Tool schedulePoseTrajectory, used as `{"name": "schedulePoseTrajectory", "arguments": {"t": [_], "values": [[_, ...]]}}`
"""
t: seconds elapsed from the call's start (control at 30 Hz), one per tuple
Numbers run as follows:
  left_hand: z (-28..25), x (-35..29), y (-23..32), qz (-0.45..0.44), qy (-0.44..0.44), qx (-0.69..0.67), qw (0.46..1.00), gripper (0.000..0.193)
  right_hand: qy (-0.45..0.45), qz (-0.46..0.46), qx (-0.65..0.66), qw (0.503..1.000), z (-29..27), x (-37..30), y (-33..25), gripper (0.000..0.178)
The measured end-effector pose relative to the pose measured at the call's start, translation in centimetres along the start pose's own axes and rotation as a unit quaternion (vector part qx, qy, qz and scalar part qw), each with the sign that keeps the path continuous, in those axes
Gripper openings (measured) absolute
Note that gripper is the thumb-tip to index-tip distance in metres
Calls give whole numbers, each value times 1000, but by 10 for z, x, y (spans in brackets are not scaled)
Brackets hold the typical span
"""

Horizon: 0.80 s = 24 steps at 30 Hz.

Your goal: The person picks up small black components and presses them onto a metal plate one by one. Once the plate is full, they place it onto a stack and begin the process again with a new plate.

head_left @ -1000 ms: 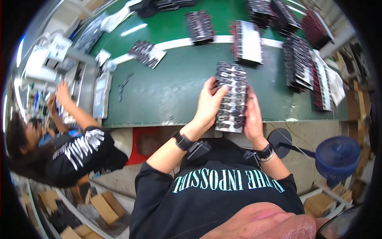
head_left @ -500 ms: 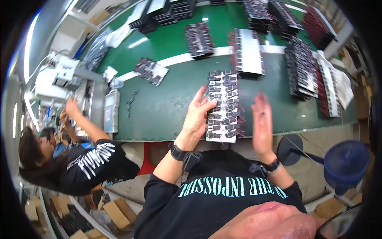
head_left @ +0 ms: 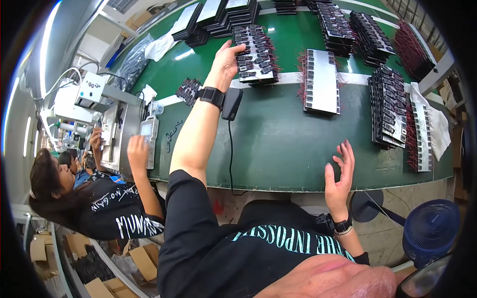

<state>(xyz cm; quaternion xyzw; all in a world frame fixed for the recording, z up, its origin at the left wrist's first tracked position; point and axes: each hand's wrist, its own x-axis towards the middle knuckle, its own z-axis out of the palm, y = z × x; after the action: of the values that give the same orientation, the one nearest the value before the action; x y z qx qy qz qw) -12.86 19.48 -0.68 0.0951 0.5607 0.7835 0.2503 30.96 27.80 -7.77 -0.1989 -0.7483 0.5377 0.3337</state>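
Note:
My left hand (head_left: pixel 226 62) reaches far across the green bench, its fingers closed at the left edge of a pale panel (head_left: pixel 257 55). Rows of small black square parts with thin red wires cover that panel, which lies over the place of a similar panel at the far middle. Whatever is beneath it is hidden. Close to the bench's front edge, my right hand (head_left: pixel 340 180) is raised with fingers apart and nothing in it. Beyond this hand lies a white panel (head_left: pixel 323 82) edged with black parts and red wires.
Panel stacks (head_left: pixel 387 107) stand at the right, with more panel stacks (head_left: pixel 218 20) along the back. A smaller panel (head_left: pixel 189 92) and loose black parts (head_left: pixel 172 136) lie left. A co-worker (head_left: pixel 94 196) sits at a machine. A blue fan (head_left: pixel 431 229) stands beside the bench.
My left hand has carried the panel from near the bench's front edge to the far middle. My right hand has dropped back slightly, its fingers spreading. The co-worker's arms have moved.

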Motion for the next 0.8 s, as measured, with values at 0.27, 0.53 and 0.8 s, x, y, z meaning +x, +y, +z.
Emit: {"name": "schedulePoseTrajectory", "arguments": {"t": [0.27, 0.53, 0.8], "values": [[14, 14, -8, 21, 27, 106, 994, 77, -25, -3, -30, 999, -1, 1, -4, 53], [0, 29, -23, 47, 66, 291, 953, 47, -23, 0, -29, 999, -3, 1, -4, 52], [-5, 26, -24, 145, 122, 463, 866, 49, -35, 16, -11, 999, -6, 5, -5, 50]]}}
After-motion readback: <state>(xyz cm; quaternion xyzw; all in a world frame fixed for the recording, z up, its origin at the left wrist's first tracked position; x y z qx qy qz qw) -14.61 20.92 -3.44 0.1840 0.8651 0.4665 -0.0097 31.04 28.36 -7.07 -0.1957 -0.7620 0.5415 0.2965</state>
